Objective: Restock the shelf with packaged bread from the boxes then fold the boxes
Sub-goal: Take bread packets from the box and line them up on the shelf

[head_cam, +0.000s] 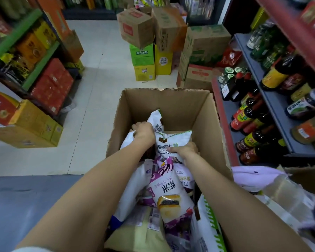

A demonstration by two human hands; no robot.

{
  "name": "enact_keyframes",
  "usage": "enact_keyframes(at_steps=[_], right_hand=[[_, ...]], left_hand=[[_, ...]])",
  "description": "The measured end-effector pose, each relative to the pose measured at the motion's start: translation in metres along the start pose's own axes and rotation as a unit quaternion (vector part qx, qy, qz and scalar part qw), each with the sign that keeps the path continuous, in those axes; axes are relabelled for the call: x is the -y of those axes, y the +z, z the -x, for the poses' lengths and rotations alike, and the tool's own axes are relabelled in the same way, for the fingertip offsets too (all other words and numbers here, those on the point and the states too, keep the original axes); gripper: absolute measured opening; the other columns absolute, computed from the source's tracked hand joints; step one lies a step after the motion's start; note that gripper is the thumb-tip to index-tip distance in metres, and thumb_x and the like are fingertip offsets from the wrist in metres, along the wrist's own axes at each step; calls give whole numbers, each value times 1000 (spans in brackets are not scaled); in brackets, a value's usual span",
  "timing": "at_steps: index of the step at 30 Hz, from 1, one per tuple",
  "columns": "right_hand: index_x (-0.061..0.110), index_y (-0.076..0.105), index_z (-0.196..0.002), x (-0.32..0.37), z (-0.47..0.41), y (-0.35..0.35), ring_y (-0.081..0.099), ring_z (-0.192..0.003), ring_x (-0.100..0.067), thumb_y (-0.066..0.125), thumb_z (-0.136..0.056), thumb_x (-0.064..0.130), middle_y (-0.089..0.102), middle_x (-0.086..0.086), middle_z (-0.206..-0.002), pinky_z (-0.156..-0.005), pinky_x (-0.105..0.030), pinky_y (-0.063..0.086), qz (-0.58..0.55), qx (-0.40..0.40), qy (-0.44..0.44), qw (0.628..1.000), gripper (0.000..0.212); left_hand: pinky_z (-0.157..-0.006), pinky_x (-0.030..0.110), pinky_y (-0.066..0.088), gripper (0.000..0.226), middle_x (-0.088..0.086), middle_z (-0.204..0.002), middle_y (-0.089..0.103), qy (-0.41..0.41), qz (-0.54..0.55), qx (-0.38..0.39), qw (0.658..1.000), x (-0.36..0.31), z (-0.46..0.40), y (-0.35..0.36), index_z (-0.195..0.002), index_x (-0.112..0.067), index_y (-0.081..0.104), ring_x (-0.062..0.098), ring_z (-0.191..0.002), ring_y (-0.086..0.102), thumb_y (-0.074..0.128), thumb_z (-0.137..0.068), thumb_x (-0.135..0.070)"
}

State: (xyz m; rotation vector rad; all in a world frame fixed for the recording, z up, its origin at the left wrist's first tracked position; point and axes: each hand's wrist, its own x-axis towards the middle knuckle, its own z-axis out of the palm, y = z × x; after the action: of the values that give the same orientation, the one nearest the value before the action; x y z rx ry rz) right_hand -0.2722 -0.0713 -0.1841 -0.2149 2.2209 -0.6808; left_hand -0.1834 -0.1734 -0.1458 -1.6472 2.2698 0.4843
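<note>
An open cardboard box [173,104] stands on the floor in front of me, holding several bread packages. My left hand [144,131] is deep inside, fingers closed on a white bread package [155,120] that stands upright. Just right of it, my right hand [185,148] grips the near edge of a white and green bread package [173,140] lying flat. Closer to me lies a purple and white bread package [168,190] with a picture of a filled bun. More white packages fill the box's near end, partly hidden by my forearms.
On the right, a grey shelf [273,99] holds sauce bottles and jars. Stacked cartons [145,59] stand across the aisle ahead. More boxed goods [35,128] line the left. A second box with pale packages [289,193] sits at lower right. Tiled floor lies to the left.
</note>
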Motion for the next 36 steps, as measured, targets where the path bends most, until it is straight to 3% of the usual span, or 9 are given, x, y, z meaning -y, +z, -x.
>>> enact_keyframes(at_steps=[8,13,16,20,22,25,27,28,36], right_hand=[[11,58,-116,22,61,-40,60,-111,-29,89,-56,34,67,-10,-115,-91,-39,50,-66,-96,-171,978,71],[15,50,-125,21,136,-73,58,-111,-22,83,-62,46,63,-2,-121,-92,-38,48,-143,-161,-291,932,77],[5,40,-136,13,185,-100,51,-119,-20,75,-69,54,53,-1,-129,-93,-32,42,-249,-183,-253,917,90],[8,29,-146,-17,255,-135,42,-133,-25,72,-61,66,40,-5,-148,-108,-44,38,-413,-155,-228,868,111],[8,16,-150,-42,292,-152,35,-138,-27,69,-73,59,26,-7,-155,-110,-47,35,-444,-148,-227,854,106],[9,39,-138,-76,353,-174,59,-116,-27,82,-67,41,51,-13,-139,-96,-51,49,-483,-115,-254,830,89],[8,56,-116,-102,394,-190,69,-94,-26,88,-60,30,67,-15,-114,-86,-51,55,-473,-148,-284,821,68],[7,56,-114,-117,410,-200,70,-93,-27,91,-54,30,69,-14,-110,-85,-52,55,-467,-181,-288,816,74],[6,54,-119,-257,534,-287,69,-97,-24,86,-63,21,70,-10,-109,-88,-47,55,-484,-396,-279,729,67]], left_hand=[[-90,35,38,37,17,-118,50,129,70,-190,971,13,47,-47,-118,1,46,30,-111,47,43,-99,-30],[-71,42,44,37,26,-107,60,159,334,-208,905,28,111,-87,-107,1,40,42,-99,57,58,-92,-27],[-69,45,47,39,23,-96,62,203,399,-226,865,37,156,-103,-104,-1,40,41,-91,59,64,-88,-27],[-61,36,36,41,21,-98,61,274,404,-206,848,47,232,-116,-104,-1,40,37,-91,58,67,-86,-26],[-66,39,45,41,19,-101,63,319,412,-193,832,48,274,-119,-98,-4,40,36,-93,59,70,-82,-27],[-74,44,49,43,14,-101,62,362,407,-181,819,39,336,-120,-97,-7,41,33,-93,58,72,-79,-30],[-69,39,46,43,13,-101,61,389,390,-184,814,26,376,-119,-97,-9,40,34,-94,57,70,-81,-34],[-66,37,43,42,12,-102,61,404,383,-184,810,18,396,-119,-99,-9,41,34,-95,58,69,-82,-35],[-78,43,48,55,17,-114,63,555,378,-124,731,-73,555,-92,-122,-4,44,36,-105,59,65,-85,-38]])
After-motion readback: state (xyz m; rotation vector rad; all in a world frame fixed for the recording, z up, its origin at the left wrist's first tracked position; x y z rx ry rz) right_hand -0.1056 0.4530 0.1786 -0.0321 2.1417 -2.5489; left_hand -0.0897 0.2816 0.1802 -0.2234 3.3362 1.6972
